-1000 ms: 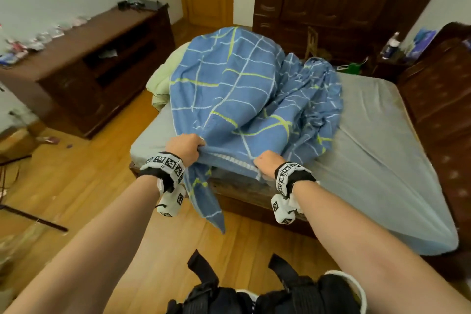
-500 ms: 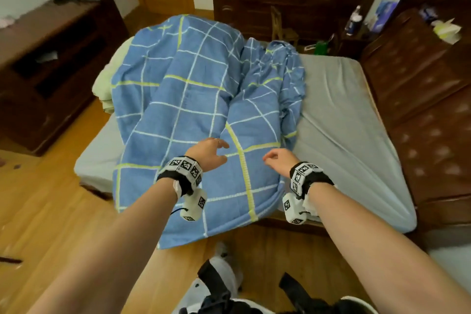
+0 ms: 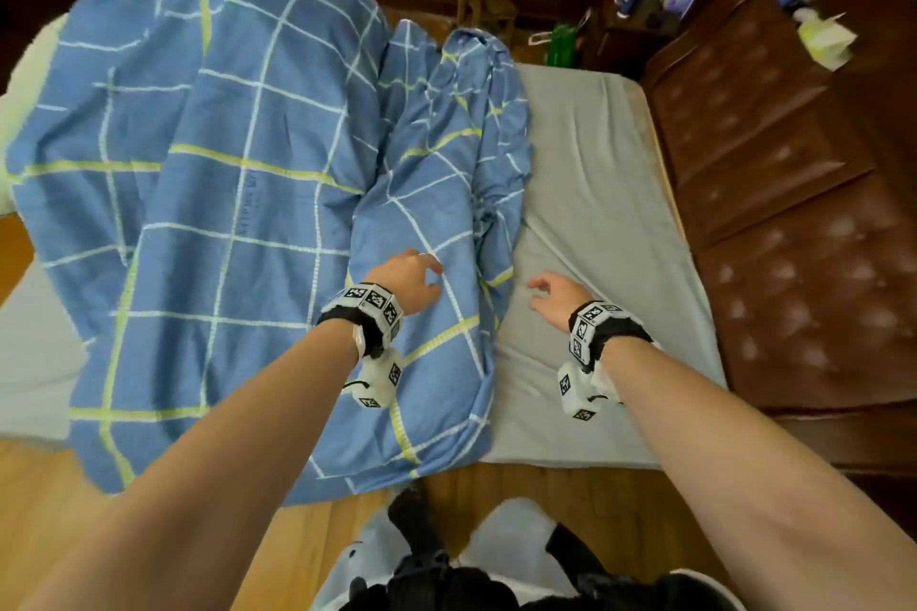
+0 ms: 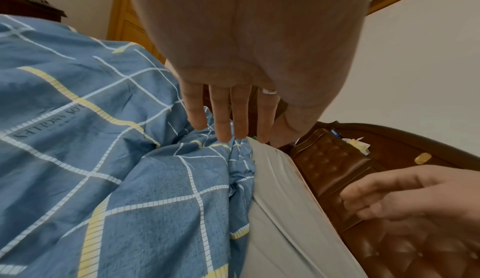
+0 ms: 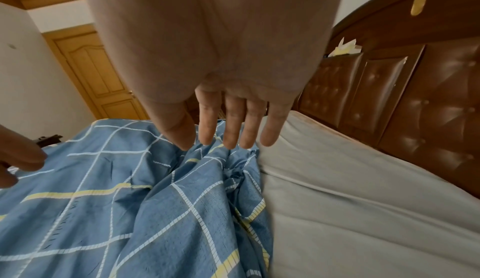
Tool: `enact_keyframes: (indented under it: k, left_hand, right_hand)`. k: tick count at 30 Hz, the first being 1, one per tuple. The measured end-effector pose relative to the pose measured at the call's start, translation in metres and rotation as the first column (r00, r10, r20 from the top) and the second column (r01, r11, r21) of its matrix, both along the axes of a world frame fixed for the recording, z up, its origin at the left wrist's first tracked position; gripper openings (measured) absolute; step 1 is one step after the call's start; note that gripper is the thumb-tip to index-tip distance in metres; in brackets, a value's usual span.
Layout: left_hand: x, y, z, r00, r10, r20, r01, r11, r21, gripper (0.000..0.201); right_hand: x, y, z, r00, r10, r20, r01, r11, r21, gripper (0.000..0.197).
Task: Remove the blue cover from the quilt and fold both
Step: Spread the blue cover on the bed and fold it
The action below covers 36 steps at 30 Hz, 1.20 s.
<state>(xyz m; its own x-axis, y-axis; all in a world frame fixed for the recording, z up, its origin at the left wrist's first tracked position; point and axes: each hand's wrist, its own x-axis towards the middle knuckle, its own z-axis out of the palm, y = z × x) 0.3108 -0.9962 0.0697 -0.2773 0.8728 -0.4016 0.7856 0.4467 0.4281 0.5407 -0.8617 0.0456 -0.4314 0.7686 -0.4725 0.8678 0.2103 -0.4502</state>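
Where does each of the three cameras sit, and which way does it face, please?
Head: worn on the head, looking forward and down at the bed; shows both forearms, the left hand over the blue cover and the right hand over the grey sheet.
Left wrist: under the left wrist, looking along the straight fingers toward the headboard; the right hand shows at lower right.
Right wrist: under the right wrist, looking along its open fingers; the left hand's fingertips show at the left edge.
Shared: cover, sheet and headboard.

"LOS ANGELES" on blue cover
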Motion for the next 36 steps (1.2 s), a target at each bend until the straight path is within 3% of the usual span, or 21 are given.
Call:
enact_keyframes:
  k: [4, 9, 12, 17, 20, 22, 25, 27, 30, 33, 36]
  left_hand:
    - [-0.025, 0.057, -0.015, 1.000, 0.005, -0.011, -0.005, 0.998, -0.070, 0.043]
    - [-0.073, 0.123, -0.077, 0.988, 0.147, 0.040, -0.143, 0.986, -0.084, 0.051]
    - [-0.094, 0.157, -0.139, 0.968, 0.239, 0.074, -0.230, 0.967, -0.108, 0.057]
    - [-0.092, 0.203, -0.270, 0.946, 0.243, 0.215, -0.175, 0.940, -0.292, 0.072]
    - [-0.087, 0.218, -0.346, 0.939, 0.282, 0.195, -0.205, 0.918, -0.338, 0.079]
    - [-0.089, 0.223, -0.389, 0.929, 0.318, 0.188, -0.235, 0.902, -0.363, 0.083]
    - [-0.093, 0.230, -0.435, 0.918, 0.341, 0.204, -0.236, 0.880, -0.412, 0.084]
    - [-0.088, 0.236, -0.451, 0.916, 0.353, 0.192, -0.237, 0.860, -0.452, 0.086]
    - [-0.081, 0.239, -0.457, 0.930, 0.338, 0.145, -0.227, 0.837, -0.499, 0.089]
    - [-0.087, 0.240, -0.442, 0.915, 0.367, 0.166, -0.242, 0.830, -0.502, 0.088]
    - [-0.082, 0.245, -0.403, 0.886, 0.415, 0.207, -0.285, 0.839, -0.463, 0.086]
  right_hand:
    - [-0.035, 0.061, -0.023, 0.997, 0.038, 0.063, -0.034, 0.998, -0.059, 0.037]
    - [-0.104, 0.151, -0.097, 0.983, 0.146, 0.110, -0.138, 0.988, -0.073, 0.053]
    - [-0.147, 0.200, -0.154, 0.974, 0.182, 0.137, -0.171, 0.982, -0.084, 0.061]
    - [-0.195, 0.267, -0.261, 0.969, 0.198, 0.147, -0.200, 0.980, -0.003, 0.072]
    - [-0.215, 0.297, -0.323, 0.956, 0.232, 0.182, -0.242, 0.970, 0.036, 0.087]
    - [-0.228, 0.309, -0.355, 0.932, 0.277, 0.234, -0.298, 0.953, 0.061, 0.081]
    - [-0.241, 0.312, -0.383, 0.864, 0.345, 0.368, -0.415, 0.900, 0.131, 0.049]
    - [-0.237, 0.309, -0.401, 0.840, 0.359, 0.406, -0.440, 0.890, 0.121, 0.041]
    - [-0.221, 0.301, -0.409, 0.896, 0.310, 0.317, -0.348, 0.935, 0.069, 0.036]
    - [-0.195, 0.295, -0.394, 0.964, 0.159, 0.211, -0.179, 0.981, 0.077, 0.026]
    - [-0.162, 0.293, -0.358, 0.986, -0.057, 0.155, 0.040, 0.993, 0.110, 0.028]
